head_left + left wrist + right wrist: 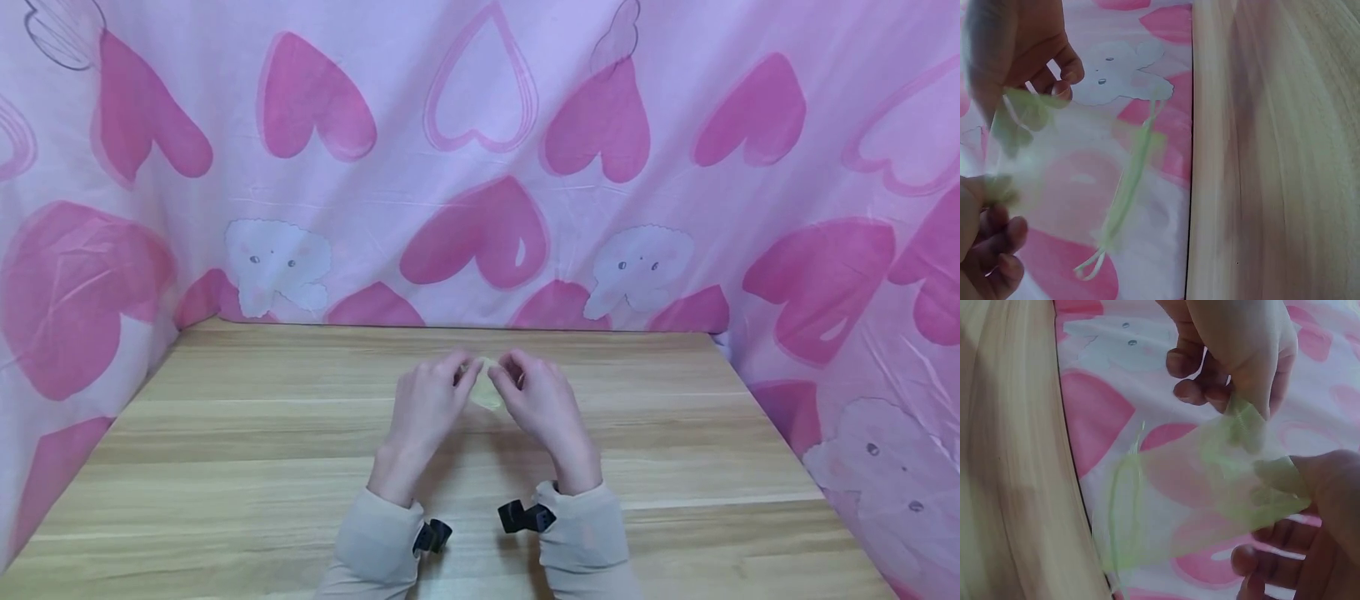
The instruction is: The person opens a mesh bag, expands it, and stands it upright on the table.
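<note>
A sheer yellow-green organza drawstring pouch (487,394) hangs between both hands above the far half of the table. My left hand (429,402) pinches one corner of it between thumb and fingers, and my right hand (542,400) pinches the other corner of the same edge. In the left wrist view the pouch (1072,178) is spread fairly flat, its gathered drawstring end (1127,187) away from the fingers, with cord loops at both sides. The right wrist view shows the thin fabric (1172,481) as see-through, with fingertips visible behind it. Whether anything lies inside cannot be made out.
A wood-grain table (247,467) lies beneath the hands. Pink cloth (465,308) with hearts and white cartoon animals hangs behind it and along both sides. Small black cameras (527,517) sit at the cuffs of the beige sleeves (378,533).
</note>
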Demonstrator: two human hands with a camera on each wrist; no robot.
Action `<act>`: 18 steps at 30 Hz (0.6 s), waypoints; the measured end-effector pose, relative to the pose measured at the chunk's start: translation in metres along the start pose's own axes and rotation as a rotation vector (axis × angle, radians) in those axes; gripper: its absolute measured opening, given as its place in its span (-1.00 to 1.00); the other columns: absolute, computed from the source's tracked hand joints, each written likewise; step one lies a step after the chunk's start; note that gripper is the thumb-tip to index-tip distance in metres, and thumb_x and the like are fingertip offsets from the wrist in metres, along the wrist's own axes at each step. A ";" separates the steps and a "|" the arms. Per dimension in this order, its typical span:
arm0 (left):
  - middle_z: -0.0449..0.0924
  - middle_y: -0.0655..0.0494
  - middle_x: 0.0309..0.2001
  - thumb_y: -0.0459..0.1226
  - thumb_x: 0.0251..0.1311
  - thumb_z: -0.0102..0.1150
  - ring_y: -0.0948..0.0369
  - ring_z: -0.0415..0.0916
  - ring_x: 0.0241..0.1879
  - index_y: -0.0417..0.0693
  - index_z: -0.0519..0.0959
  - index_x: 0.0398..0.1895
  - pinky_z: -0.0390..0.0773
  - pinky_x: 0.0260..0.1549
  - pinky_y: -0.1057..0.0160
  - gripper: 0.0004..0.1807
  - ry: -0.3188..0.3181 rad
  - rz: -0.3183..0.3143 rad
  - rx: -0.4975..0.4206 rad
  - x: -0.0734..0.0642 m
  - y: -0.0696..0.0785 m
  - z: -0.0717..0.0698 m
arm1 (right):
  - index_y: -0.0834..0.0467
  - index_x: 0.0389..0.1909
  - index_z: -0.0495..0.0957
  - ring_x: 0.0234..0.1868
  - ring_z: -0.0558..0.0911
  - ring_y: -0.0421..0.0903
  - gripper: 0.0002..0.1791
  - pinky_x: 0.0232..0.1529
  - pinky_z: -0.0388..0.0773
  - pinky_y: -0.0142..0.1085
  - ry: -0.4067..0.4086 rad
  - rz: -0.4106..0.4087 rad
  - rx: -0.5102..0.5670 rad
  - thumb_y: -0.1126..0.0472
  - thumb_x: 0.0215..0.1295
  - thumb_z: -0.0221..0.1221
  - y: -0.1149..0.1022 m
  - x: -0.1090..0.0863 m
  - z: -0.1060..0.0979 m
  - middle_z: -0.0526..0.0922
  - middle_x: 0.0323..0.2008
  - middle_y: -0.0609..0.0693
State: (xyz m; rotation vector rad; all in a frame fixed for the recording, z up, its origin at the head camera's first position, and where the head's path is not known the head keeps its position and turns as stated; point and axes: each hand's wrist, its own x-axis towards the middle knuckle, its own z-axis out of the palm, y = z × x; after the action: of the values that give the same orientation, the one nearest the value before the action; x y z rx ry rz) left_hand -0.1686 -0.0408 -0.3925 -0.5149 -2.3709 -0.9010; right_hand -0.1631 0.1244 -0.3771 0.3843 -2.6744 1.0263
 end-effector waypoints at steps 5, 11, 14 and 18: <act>0.58 0.18 -0.62 -0.24 0.29 0.25 0.30 0.45 -0.68 -0.07 0.65 -0.42 0.39 -0.71 0.28 -0.85 0.152 0.025 -0.021 0.001 -0.001 0.000 | 0.08 -0.27 0.53 -0.62 0.54 -0.15 -0.75 -0.56 0.47 -0.23 -0.082 0.102 0.087 -0.03 0.35 0.21 -0.002 -0.002 -0.001 0.54 -0.60 -0.08; 0.54 0.22 -0.61 -0.26 0.23 0.30 0.32 0.41 -0.66 -0.05 0.68 -0.36 0.39 -0.68 0.28 -0.94 0.178 0.039 -0.034 0.000 -0.002 0.000 | 0.21 -0.13 0.50 -0.66 0.62 0.09 -0.86 -0.65 0.55 -0.21 -0.115 0.234 0.312 0.24 0.38 0.15 -0.005 -0.001 0.000 0.58 -0.58 0.04; 0.49 0.23 -0.62 -0.28 0.19 0.33 0.31 0.38 -0.66 -0.05 0.68 -0.24 0.38 -0.66 0.27 -0.90 0.113 0.009 -0.017 0.000 -0.002 0.001 | 0.24 -0.12 0.51 -0.67 0.63 0.06 -0.85 -0.68 0.48 -0.25 -0.043 0.242 0.293 0.35 0.32 0.13 -0.005 0.000 -0.001 0.58 -0.55 0.06; 0.46 0.24 -0.62 -0.19 0.21 0.33 0.29 0.38 -0.65 -0.07 0.67 -0.09 0.39 -0.66 0.26 -0.75 0.010 -0.033 0.026 0.000 -0.002 0.002 | 0.22 -0.19 0.54 -0.69 0.61 0.00 -0.86 -0.67 0.44 -0.27 0.038 0.215 0.221 0.39 0.23 0.16 -0.003 0.000 -0.003 0.59 -0.55 0.06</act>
State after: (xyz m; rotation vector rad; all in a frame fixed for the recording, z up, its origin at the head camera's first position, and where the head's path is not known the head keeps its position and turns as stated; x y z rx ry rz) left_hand -0.1699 -0.0405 -0.3949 -0.4613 -2.3857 -0.8836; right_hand -0.1618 0.1239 -0.3735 0.1162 -2.6182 1.3833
